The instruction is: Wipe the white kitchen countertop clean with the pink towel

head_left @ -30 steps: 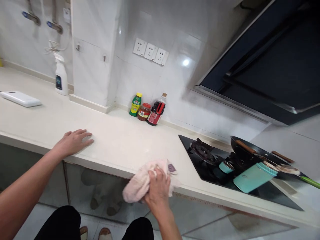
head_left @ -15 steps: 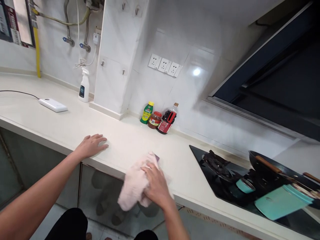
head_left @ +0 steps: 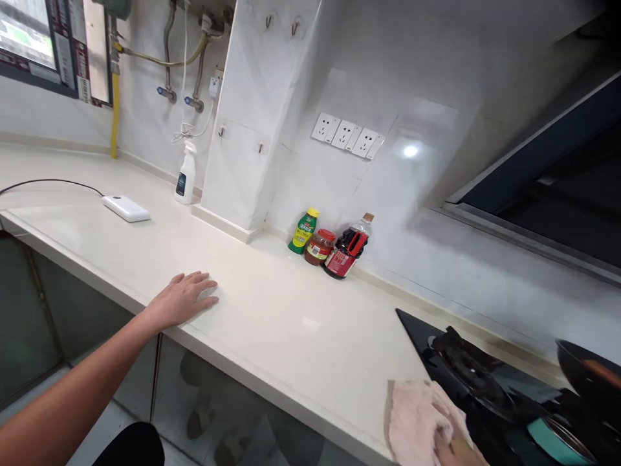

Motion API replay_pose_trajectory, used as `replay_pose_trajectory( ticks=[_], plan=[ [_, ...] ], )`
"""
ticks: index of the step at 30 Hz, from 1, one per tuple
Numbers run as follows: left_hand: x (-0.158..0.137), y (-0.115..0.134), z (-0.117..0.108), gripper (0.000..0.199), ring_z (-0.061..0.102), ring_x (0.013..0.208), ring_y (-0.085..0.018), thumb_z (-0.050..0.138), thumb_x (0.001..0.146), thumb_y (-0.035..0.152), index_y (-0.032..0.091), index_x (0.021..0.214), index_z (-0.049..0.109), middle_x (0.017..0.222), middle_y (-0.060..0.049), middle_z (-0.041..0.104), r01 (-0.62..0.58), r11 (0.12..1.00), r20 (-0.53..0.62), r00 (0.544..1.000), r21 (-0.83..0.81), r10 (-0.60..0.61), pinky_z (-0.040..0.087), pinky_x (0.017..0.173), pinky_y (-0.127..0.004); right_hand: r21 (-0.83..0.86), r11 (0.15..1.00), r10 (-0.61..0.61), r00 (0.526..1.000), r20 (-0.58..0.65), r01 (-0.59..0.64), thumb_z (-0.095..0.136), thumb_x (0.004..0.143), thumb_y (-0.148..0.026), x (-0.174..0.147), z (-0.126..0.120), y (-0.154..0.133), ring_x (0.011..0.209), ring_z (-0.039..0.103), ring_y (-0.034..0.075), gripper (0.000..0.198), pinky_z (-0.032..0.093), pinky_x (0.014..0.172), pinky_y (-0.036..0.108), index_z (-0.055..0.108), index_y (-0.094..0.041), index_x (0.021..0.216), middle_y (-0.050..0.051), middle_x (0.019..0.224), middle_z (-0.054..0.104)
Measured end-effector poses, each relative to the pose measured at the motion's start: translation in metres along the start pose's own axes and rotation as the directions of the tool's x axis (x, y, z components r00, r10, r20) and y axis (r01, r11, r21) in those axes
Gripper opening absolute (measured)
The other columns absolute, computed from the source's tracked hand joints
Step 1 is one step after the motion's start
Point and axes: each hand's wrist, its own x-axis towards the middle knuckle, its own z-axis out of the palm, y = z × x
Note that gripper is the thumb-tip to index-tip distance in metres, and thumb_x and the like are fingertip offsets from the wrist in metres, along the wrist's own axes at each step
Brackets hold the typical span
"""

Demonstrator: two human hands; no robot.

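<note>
My left hand (head_left: 182,299) rests on the white countertop (head_left: 272,310) near its front edge, fingers spread and holding nothing. At the lower right, my right hand (head_left: 456,450) grips a pale pink cloth (head_left: 417,421), partly cut off by the bottom of the view. The cloth lies bunched on the counter beside the front left side of the black gas stove (head_left: 490,421). Folds of the cloth hide some of the right fingers.
Against the wall stand a green bottle (head_left: 303,232), a red-lidded jar (head_left: 319,247) and a dark sauce bottle (head_left: 348,249). A spray bottle (head_left: 185,175) and a white power bank (head_left: 126,208) with a cable are at left. A teal pot (head_left: 557,440) and a wok (head_left: 592,369) occupy the stove.
My right hand has carried the pink cloth rightward along the counter to the stove's edge. My left hand stays on the counter. The view has shifted a little.
</note>
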Motion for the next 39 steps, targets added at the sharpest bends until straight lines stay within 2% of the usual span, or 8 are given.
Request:
replay_pose_trajectory(
  ticks=[8,15,21,27,31,33,36,39],
  plan=[
    [-0.005,0.007,-0.006,0.051,0.047,0.143,-0.033,0.044,0.099,0.061,0.028,0.132,0.065,0.150,-0.010,0.056,0.012,1.000,0.002,1.000,0.021,-0.012,0.036,0.115,-0.053,-0.227,0.972,0.075,0.997,0.029,-0.067,0.020,0.084,-0.062,0.137,0.052,-0.080,0.147,0.030,0.041,0.088,0.020,0.119,0.068,0.027,-0.013,0.156,0.020,0.155,0.042],
    [-0.007,0.015,-0.013,0.044,0.050,0.139,-0.032,0.045,0.102,0.055,0.026,0.125,0.067,0.144,-0.011,0.061,0.023,1.000,-0.008,1.000,-0.006,-0.023,0.036,0.115,-0.053,-0.232,0.972,-0.022,0.993,0.114,0.048,0.022,0.095,-0.055,0.221,0.114,-0.225,0.141,0.037,0.045,0.073,0.017,0.118,0.066,0.036,-0.011,0.152,0.022,0.151,0.046],
    [-0.006,0.016,-0.015,0.043,0.049,0.139,-0.032,0.044,0.103,0.054,0.024,0.125,0.067,0.144,-0.011,0.060,0.021,1.000,0.021,1.000,-0.024,-0.020,0.035,0.114,-0.053,-0.140,0.897,-0.377,0.892,0.249,0.419,0.026,0.102,-0.052,0.187,0.174,-0.376,0.144,0.034,0.038,0.065,0.017,0.121,0.058,0.043,-0.012,0.150,0.019,0.155,0.042],
    [-0.006,0.014,-0.008,0.052,0.052,0.138,-0.031,0.041,0.104,0.057,0.022,0.137,0.060,0.147,-0.015,0.057,0.066,0.997,-0.035,0.997,-0.031,-0.067,0.033,0.115,-0.050,0.031,0.718,-0.656,0.661,0.363,0.695,0.027,0.106,-0.050,0.081,0.193,-0.473,0.152,0.022,0.031,0.061,0.010,0.124,0.054,0.038,-0.013,0.154,0.016,0.162,0.032],
    [-0.008,0.014,-0.009,0.063,0.050,0.139,-0.031,0.037,0.103,0.064,0.022,0.149,0.050,0.153,-0.015,0.052,0.050,0.998,-0.039,0.998,-0.029,-0.051,0.034,0.114,-0.048,0.151,0.566,-0.782,0.469,0.411,0.811,0.031,0.106,-0.047,0.011,0.182,-0.479,0.154,0.016,0.024,0.057,0.005,0.126,0.048,0.039,-0.017,0.154,0.010,0.165,0.028],
    [-0.008,0.014,-0.011,0.065,0.050,0.139,-0.031,0.037,0.101,0.067,0.026,0.149,0.051,0.150,-0.013,0.056,0.006,1.000,-0.019,1.000,-0.021,-0.007,0.035,0.112,-0.047,0.186,0.537,-0.800,0.427,0.421,0.823,0.031,0.105,-0.046,-0.009,0.169,-0.462,0.154,0.016,0.022,0.058,0.005,0.127,0.046,0.039,-0.016,0.154,0.009,0.165,0.027],
    [-0.009,0.015,-0.014,0.058,0.050,0.138,-0.032,0.038,0.102,0.065,0.027,0.140,0.059,0.145,-0.011,0.060,-0.024,0.999,0.015,1.000,0.022,0.023,0.036,0.110,-0.047,0.200,0.562,-0.789,0.447,0.421,0.803,0.035,0.100,-0.042,-0.017,0.143,-0.415,0.154,0.018,0.022,0.060,0.008,0.127,0.048,0.041,-0.014,0.153,0.010,0.164,0.031],
    [-0.009,0.016,-0.013,0.052,0.049,0.139,-0.034,0.047,0.099,0.062,0.026,0.133,0.065,0.147,-0.013,0.058,-0.015,0.999,0.024,1.000,0.049,0.014,0.036,0.109,-0.049,0.160,0.655,-0.728,0.559,0.397,0.739,0.033,0.096,-0.044,-0.001,0.120,-0.342,0.153,0.021,0.023,0.061,0.006,0.126,0.054,0.045,-0.018,0.151,0.010,0.162,0.035]
  ],
)
